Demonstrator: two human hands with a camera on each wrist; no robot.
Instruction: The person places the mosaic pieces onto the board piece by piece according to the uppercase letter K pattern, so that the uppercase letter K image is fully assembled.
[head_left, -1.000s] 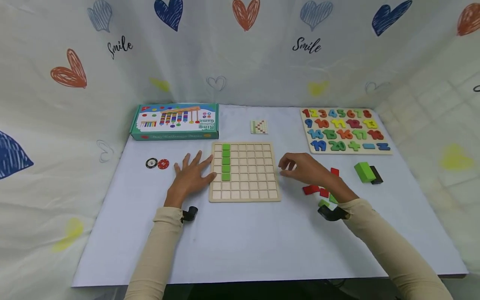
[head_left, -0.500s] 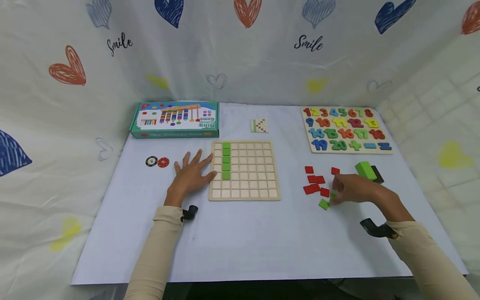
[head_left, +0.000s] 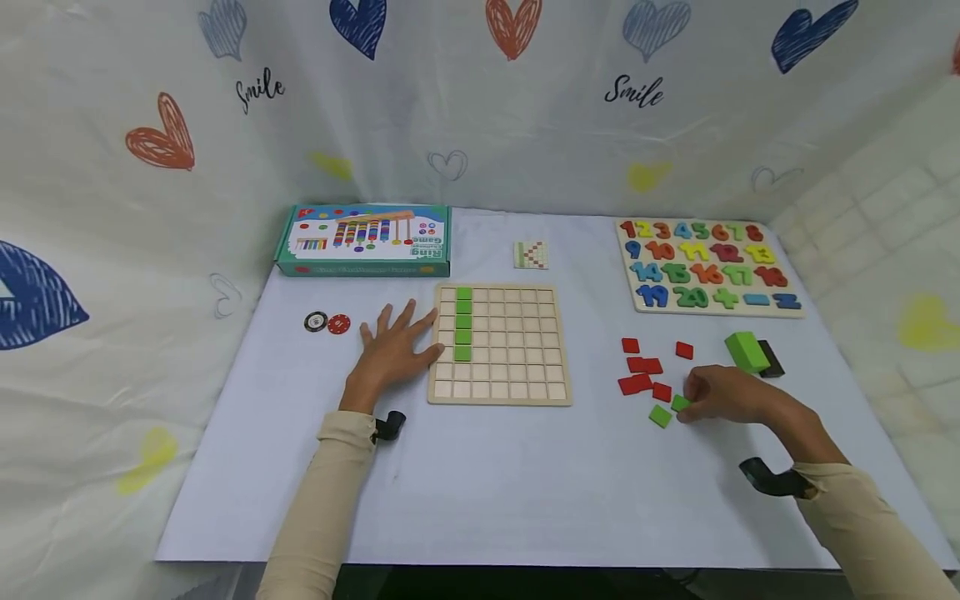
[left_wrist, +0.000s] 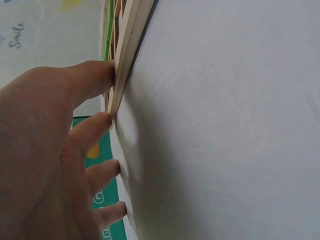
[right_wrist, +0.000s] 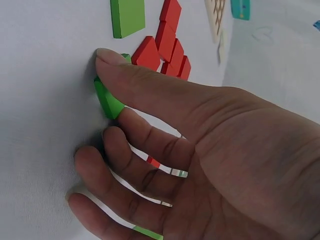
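My left hand [head_left: 392, 354] lies with fingers spread at the left edge of a wooden grid board [head_left: 517, 343]. In the left wrist view, thumb and forefinger touch the board's side [left_wrist: 131, 45]. Several green tiles [head_left: 463, 326] fill part of the board's second column. At the right, my right hand [head_left: 727, 395] pinches a green square tile [right_wrist: 107, 97] between thumb and forefinger, low over the table; the thumb hides part of it. Another green tile [head_left: 660, 416] lies just beside it. Several red tiles [head_left: 636, 383] lie flat to the left of that hand.
A green block [head_left: 747, 352] and a dark block [head_left: 771, 359] stand at the right. Behind are a number puzzle board [head_left: 637, 300], a small patterned card [head_left: 531, 255] and a green toy box [head_left: 367, 242]. Two round chips, one black [head_left: 316, 322] and one red [head_left: 339, 324], lie left.
My right hand has moved from beside the board's right edge to the loose tiles and now pinches a green tile. The left hand has stayed at the board's edge.
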